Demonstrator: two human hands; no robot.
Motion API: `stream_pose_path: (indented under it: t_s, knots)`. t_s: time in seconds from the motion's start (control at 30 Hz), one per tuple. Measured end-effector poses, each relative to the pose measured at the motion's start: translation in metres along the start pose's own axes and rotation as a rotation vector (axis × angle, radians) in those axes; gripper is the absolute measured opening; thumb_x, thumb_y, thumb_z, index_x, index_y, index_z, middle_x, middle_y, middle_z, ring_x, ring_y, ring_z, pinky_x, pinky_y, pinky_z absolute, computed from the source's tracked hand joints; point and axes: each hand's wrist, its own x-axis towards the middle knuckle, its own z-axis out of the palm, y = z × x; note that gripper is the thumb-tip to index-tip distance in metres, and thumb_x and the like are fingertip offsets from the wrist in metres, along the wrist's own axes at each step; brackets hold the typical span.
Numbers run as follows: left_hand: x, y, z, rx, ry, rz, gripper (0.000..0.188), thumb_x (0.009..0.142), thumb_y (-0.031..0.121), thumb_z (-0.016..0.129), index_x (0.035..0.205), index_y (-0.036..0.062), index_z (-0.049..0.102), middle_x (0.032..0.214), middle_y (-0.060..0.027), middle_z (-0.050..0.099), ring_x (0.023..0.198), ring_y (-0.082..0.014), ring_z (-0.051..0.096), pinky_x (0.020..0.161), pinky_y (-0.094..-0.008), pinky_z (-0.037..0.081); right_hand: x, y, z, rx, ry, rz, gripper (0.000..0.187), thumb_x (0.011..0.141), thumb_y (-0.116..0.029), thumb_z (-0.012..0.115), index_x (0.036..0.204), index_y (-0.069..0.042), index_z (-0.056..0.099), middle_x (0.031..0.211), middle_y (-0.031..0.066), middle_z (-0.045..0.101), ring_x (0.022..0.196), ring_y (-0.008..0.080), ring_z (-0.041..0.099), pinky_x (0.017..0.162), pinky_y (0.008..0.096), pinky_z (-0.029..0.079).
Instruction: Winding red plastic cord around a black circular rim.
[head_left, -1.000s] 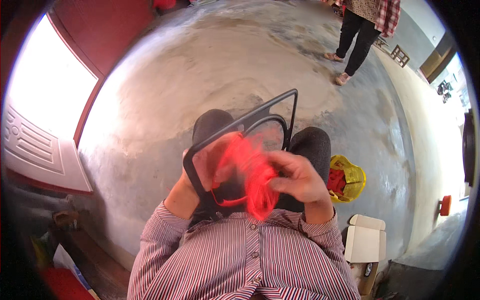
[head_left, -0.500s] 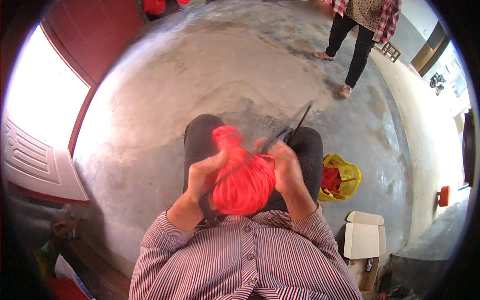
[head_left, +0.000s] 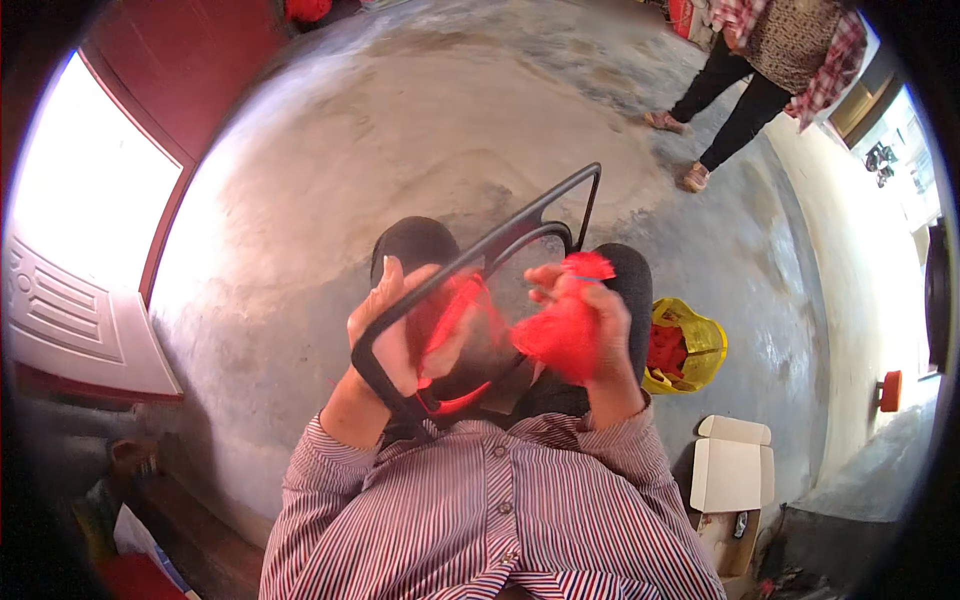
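- Gripping the red yarn bundle (head_left: 555, 340), the right hand (head_left: 612, 325) has its fingers bent around it, and there's the yarn, in front of the lap!
- Over to the left hand (head_left: 393, 345): thumb up, fingers blurred beside loose red strands (head_left: 465, 300); whether it pinches them, I cannot tell.
- Here's the relation that counts: the bundle lies to the left hand's right, well apart from it, long axis slanting from upper right to lower left, the right hand plainly nearer.
- Across the gap, a black frame (head_left: 515, 228) slants up to the right, its long bar crossing in front of the left hand.
- Just beyond the right knee (head_left: 625, 268), a yellow container (head_left: 708, 365) with red stuff inside!
- Farther out, an opened pale carton (head_left: 735, 475) at lower right, and another person (head_left: 780, 75) standing on the floor (head_left: 400, 130).
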Motion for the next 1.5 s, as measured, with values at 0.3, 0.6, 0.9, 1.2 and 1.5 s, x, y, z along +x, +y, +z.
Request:
stream_pose_path:
  t_s: [0.3, 0.6, 0.9, 1.2, 1.5]
  knots:
    - [-0.004, 0.006, -0.027, -0.287, -0.056, -0.006, 0.047, 0.094, 0.044, 0.048, 0.124, 0.0093, 0.055, 0.075, -0.0105, 0.052, 0.04, -0.0105, 0.035, 0.033, -0.0229, 0.026, -0.031, -0.124, -0.029, 0.653, -0.469, -0.283, 0.021, 0.098, -0.029, 0.046, 0.097, -0.01, 0.04, 0.059, -0.0045, 0.045, 0.043, 0.0083, 0.044, 0.063, 0.028, 0.043]
    - [-0.011, 0.006, -0.043, -0.251, 0.193, 0.03, 0.035, 0.091, 0.016, 0.058, 0.126, 0.0138, 0.055, 0.078, -0.0081, 0.054, 0.041, -0.0085, 0.039, 0.033, -0.02, 0.027, -0.072, -0.111, -0.089, 0.312, -0.393, -0.276, 0.049, 0.1, -0.049, 0.031, 0.108, -0.002, 0.042, 0.059, 0.0035, 0.046, 0.039, 0.0145, 0.04, 0.048, 0.0316, 0.037]
    - [-0.008, 0.008, -0.044, -0.217, 0.226, 0.025, 0.035, 0.091, 0.021, 0.058, 0.123, 0.0095, 0.053, 0.078, -0.0086, 0.054, 0.04, -0.0085, 0.039, 0.033, -0.0204, 0.026, -0.07, -0.078, -0.073, 0.222, -0.027, -0.202, 0.041, 0.1, -0.045, 0.037, 0.11, -0.007, 0.05, 0.059, 0.0024, 0.05, 0.044, 0.0165, 0.049, 0.047, 0.0334, 0.043]
    - [-0.003, -0.006, 0.002, -0.422, 0.114, -0.139, 0.057, 0.096, 0.045, 0.034, 0.123, -0.0014, 0.052, 0.087, -0.0104, 0.059, 0.058, -0.0192, 0.051, 0.053, -0.0289, 0.044, -0.045, -0.036, 0.041, -0.52, -0.416, 0.084, 0.049, 0.08, -0.008, 0.063, 0.127, -0.002, 0.05, 0.105, 0.0089, 0.061, 0.094, 0.015, 0.06, 0.085, 0.0297, 0.047]
    - [0.004, -0.037, 0.018, -0.252, 0.05, 0.119, 0.046, 0.091, 0.035, 0.057, 0.118, -0.0018, 0.054, 0.111, -0.0156, 0.062, 0.098, -0.0301, 0.063, 0.088, -0.0427, 0.051, -0.017, -0.024, 0.072, -0.796, -0.194, -0.293, 0.023, 0.085, -0.014, 0.065, 0.103, -0.002, 0.057, 0.092, 0.0054, 0.064, 0.086, 0.0169, 0.062, 0.079, 0.0301, 0.049]
